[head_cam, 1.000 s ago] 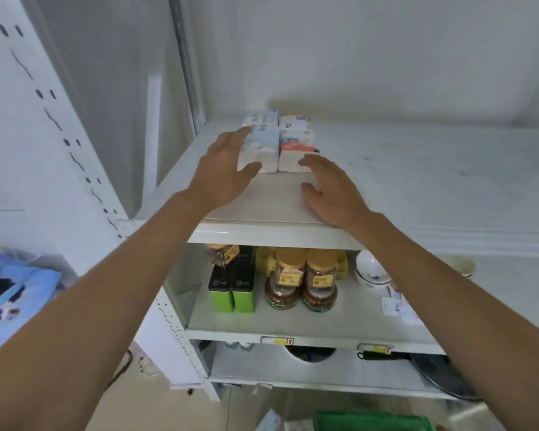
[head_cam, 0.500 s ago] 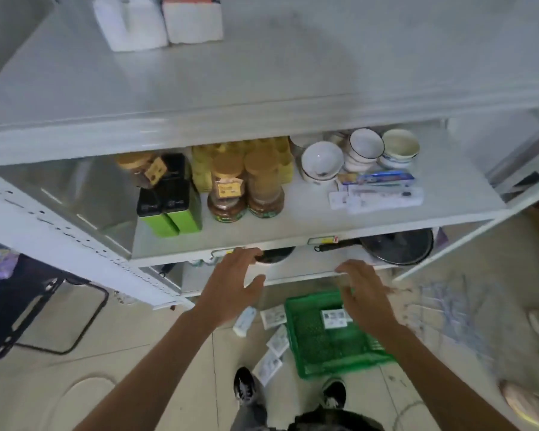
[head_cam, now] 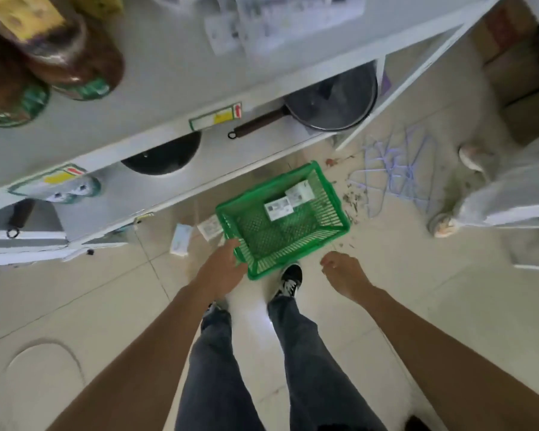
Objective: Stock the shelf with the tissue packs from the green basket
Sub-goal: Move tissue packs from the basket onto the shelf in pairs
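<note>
Green basket (head_cam: pixel 333 213) sits on the floor by my shoes, two tissue packs (head_cam: pixel 279 208) against its far wall. My left hand (head_cam: pixel 221 270) hangs over the near-left corner, fingers loosely spread, empty. Right hand (head_cam: pixel 344 275): fingers loosely curled, empty, just right of the basket.

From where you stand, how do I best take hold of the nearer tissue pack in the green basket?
Come straight down through the green basket's open top. The nearer tissue pack lies flat on the mesh floor, label up, touching the second pack at one end. Probably put the grip across its two free long edges. The right hand hangs empty nearby.
</note>
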Motion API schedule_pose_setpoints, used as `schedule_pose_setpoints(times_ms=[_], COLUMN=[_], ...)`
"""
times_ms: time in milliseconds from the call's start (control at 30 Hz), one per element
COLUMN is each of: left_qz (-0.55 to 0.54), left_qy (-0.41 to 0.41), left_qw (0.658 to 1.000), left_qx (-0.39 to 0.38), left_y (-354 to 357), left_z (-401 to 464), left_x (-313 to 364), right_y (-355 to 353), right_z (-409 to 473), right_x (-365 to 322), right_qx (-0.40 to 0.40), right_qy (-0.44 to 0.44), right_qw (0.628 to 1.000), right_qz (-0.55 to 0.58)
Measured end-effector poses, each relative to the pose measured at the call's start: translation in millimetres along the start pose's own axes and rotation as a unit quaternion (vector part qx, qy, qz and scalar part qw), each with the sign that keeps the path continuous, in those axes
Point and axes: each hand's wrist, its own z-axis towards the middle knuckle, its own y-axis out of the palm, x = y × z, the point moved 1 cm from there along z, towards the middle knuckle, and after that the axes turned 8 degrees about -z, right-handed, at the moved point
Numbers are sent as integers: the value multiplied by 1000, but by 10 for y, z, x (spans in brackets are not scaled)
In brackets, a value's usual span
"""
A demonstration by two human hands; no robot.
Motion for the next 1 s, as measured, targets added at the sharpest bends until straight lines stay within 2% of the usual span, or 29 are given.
schedule_pose_setpoints(times_ms=[133, 267, 467, 700, 933, 1000], left_qz=[-14, -12, 25, 18, 23, 13], left_qy=[-46, -31, -24, -22, -3, -3], left_qw=[999, 999, 999, 1000, 998, 998], left_qx=[-10, 31, 34, -3, 64, 56], left_y=[394, 696, 1163, 1707, 1902, 1875], left_z=[603, 1275, 2500, 3941, 4986, 5151], left_x=[-339, -624, -1106, -1302, -1417, -1389], right_y=[361, 634, 1065, 1290, 1382, 1448], right_z=[622, 1307, 2501, 3925, 4828, 4935], right_x=[310, 472, 665, 649, 593, 592], right_qx=[-57, -48, -46, 45, 179, 223], right_qy=[61, 81, 43, -13, -46, -48], right_qw=[996, 993, 996, 999, 980, 969], right_qz=[34, 77, 61, -26, -78, -91])
